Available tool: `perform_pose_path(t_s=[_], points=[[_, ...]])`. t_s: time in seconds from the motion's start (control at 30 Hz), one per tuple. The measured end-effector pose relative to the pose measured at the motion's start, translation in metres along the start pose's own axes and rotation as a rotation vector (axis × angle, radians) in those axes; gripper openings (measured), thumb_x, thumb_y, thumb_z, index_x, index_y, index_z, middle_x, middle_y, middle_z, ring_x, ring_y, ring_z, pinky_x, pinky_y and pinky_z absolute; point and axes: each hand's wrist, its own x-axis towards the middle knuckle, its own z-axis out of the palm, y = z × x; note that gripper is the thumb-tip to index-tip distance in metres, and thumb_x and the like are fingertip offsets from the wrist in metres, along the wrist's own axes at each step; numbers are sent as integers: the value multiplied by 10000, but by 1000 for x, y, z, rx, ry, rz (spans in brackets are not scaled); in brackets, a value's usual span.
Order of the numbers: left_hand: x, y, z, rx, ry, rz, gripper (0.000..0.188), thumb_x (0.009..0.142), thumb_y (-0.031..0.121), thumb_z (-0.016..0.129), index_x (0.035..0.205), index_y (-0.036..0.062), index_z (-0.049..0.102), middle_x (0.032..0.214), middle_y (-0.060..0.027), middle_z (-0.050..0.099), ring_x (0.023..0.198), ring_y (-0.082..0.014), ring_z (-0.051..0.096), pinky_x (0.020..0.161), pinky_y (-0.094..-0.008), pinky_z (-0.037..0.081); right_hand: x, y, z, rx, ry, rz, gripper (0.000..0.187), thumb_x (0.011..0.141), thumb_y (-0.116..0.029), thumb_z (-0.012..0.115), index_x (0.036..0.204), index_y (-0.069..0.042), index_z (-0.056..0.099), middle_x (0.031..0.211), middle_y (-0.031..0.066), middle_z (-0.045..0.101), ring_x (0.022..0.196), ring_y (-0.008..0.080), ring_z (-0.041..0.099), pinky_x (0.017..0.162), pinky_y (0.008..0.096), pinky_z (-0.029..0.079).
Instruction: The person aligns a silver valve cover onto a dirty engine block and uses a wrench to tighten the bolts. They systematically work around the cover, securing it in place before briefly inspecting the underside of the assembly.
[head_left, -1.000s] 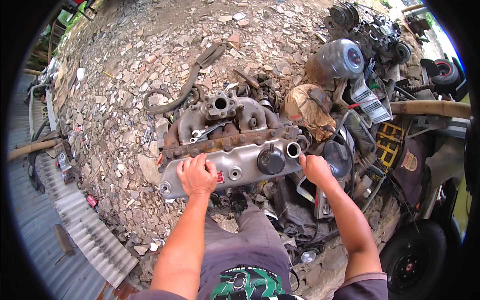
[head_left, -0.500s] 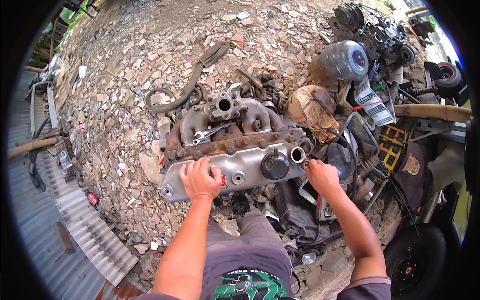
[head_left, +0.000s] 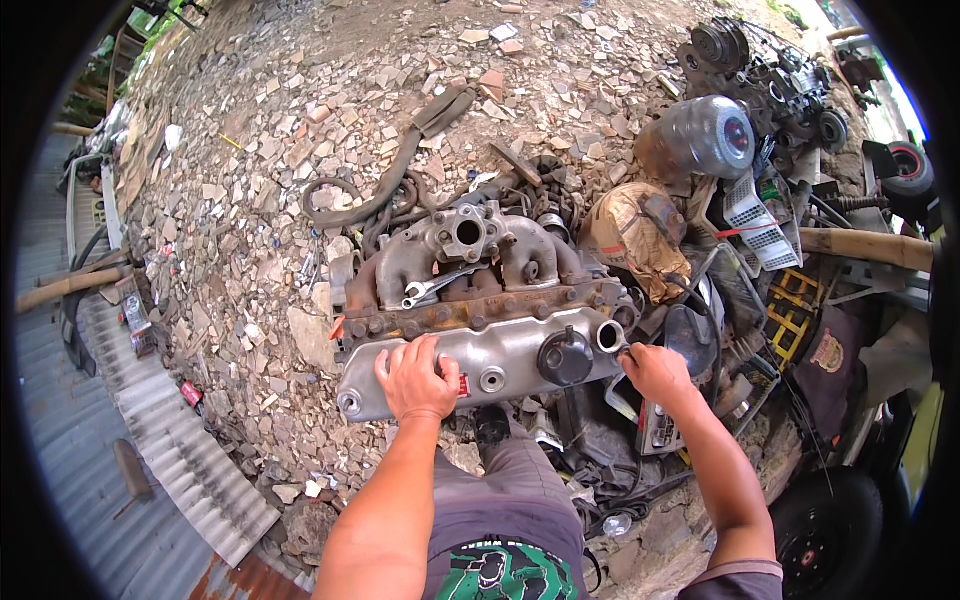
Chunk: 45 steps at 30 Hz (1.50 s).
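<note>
A silver valve cover (head_left: 520, 348) lies lengthwise before me along an engine's cylinder head (head_left: 470, 318). Flat on its left part rests my left hand (head_left: 418, 378), fingers apart over the top, thumb near a small red label. At the right end my right hand (head_left: 655, 373) is closed, its fingertips at the cover's edge beside the open round neck (head_left: 609, 336); the fingers partly hide what they grip. A black round cap (head_left: 565, 357) sits on the cover. Behind it, a combination wrench (head_left: 430, 288) lies across the rusty manifold (head_left: 405, 262).
Broken tile and stones cover the ground. To the right are a plastic bottle (head_left: 712, 137), a brown-wrapped bundle (head_left: 635, 235), a white perforated basket (head_left: 758, 222) and engine parts (head_left: 770, 85). A tyre (head_left: 825, 535) stands lower right; corrugated sheets (head_left: 190, 450) lie left.
The whole scene has shifted slightly right and down in the picture. Both hands keep nearly the same places on the valve cover; the right fingers look a little more curled.
</note>
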Motion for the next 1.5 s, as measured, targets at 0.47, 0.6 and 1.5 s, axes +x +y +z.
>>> perform_pose_path(t_s=[0.47, 0.6, 1.5], points=[[0, 1, 0, -27, 17, 2, 313, 821, 271, 579, 1090, 145, 678, 1134, -9, 682, 1102, -199, 571, 1114, -444, 251, -2, 0, 18, 72, 169, 100, 362, 969, -378, 502, 899, -30, 573, 790, 211, 682, 752, 425, 672, 693, 545, 510], [-2, -1, 1, -35, 28, -8, 314, 819, 287, 583, 1079, 144, 685, 1132, -5, 684, 1097, -196, 575, 1115, -450, 255, -6, -7, 18, -6, 187, 130, 369, 980, -362, 480, 862, -29, 582, 758, 220, 671, 751, 431, 666, 696, 540, 511], [-1, 0, 2, -44, 48, -6, 297, 815, 276, 591, 1064, 148, 692, 1115, -4, 692, 1091, -185, 584, 1114, -442, 252, -1, -3, 13, 40, 203, 68, 293, 948, -311, 521, 874, -34, 581, 804, 228, 665, 803, 433, 647, 704, 538, 500]])
